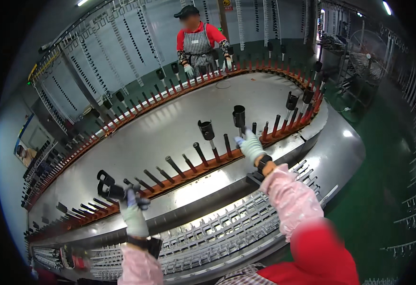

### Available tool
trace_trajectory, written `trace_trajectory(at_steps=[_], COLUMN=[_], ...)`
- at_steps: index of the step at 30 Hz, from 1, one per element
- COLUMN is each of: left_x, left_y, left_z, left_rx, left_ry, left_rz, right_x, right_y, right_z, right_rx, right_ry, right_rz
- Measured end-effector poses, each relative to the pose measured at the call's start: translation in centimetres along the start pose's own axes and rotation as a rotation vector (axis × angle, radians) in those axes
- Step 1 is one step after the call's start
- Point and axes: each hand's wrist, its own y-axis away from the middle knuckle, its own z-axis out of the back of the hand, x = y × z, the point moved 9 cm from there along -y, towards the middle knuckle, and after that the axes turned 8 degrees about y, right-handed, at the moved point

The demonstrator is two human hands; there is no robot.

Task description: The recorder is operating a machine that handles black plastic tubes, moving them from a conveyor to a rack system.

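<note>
Your left hand [133,209], in a pale glove, is clenched around a pair of black tube-shaped caps [109,185] and holds them just above the near run of the conveyor rail [170,183], over the dark pegs [152,178] that stand up from its orange strip. Your right hand [251,146] reaches further along the same rail, fingers loosely curled at the foot of a peg beside the black cap [239,115] already seated there; I cannot tell whether it grips anything (the fingertips blur against the pegs).

To do this well, line each cap's open end straight over its peg before you press, since the pegs lean at a slant and a cap brought in crooked would likely catch on the tip. Judging by the row, many pegs between your two hands stand bare, while a second seated cap [206,129] sits just left of the first.

Further out, the shiny steel table [170,128] fills the middle of the oval loop, and a wire rack [227,228] lies below the rail near your sleeves. More capped pegs [299,99] stand at the right-hand bend. Across the loop a co-worker [197,45] in a checked apron stands at the far rail, well apart from you. Nothing lies between your hands and the pegs, though neighbouring pegs crowd close.
</note>
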Motion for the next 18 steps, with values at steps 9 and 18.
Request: trace_trajectory(at_steps=[9, 18], left_x=[-3.4, -7.1], left_y=[13.7, 26.5], left_z=[9.2, 9.0], left_rx=[-0.133, -0.352], left_ry=[-0.115, -0.305], left_rz=[0.023, 0.149], right_x=[-3.2, -5.0], right_y=[-0.1, -1.4], right_z=[12.5, 13.6], right_rx=[-0.512, -0.225], right_ry=[-0.220, -0.060], right_rz=[-0.016, -0.069])
